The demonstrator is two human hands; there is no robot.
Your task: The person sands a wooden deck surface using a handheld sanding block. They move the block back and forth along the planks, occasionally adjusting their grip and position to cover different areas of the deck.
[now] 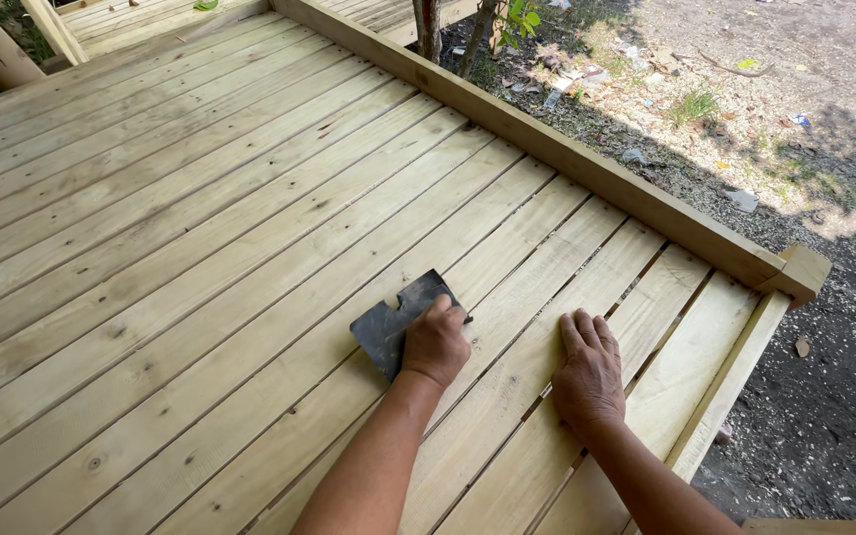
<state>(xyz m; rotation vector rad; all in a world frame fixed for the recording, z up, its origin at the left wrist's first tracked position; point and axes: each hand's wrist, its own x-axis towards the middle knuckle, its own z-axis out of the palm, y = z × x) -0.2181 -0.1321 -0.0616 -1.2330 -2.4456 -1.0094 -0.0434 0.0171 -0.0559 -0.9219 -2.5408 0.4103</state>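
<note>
Sanding sheet (396, 325), dark grey with a notched edge, lies flat on the pale plank deck (200, 248), near its right-hand end. The left hand (436, 345) bears down on the sheet's near corner, fingers curled together over it, pressing rather than pinching. The right hand (588, 372) rests palm-down on a plank just beside, well clear of the sheet, fingers extended and close together, holding nothing. Beyond, a raised edge beam (567, 149) borders the deck's far side. Past it lies bare ground (745, 99) with scattered litter and thin tree trunks (430, 25).
</note>
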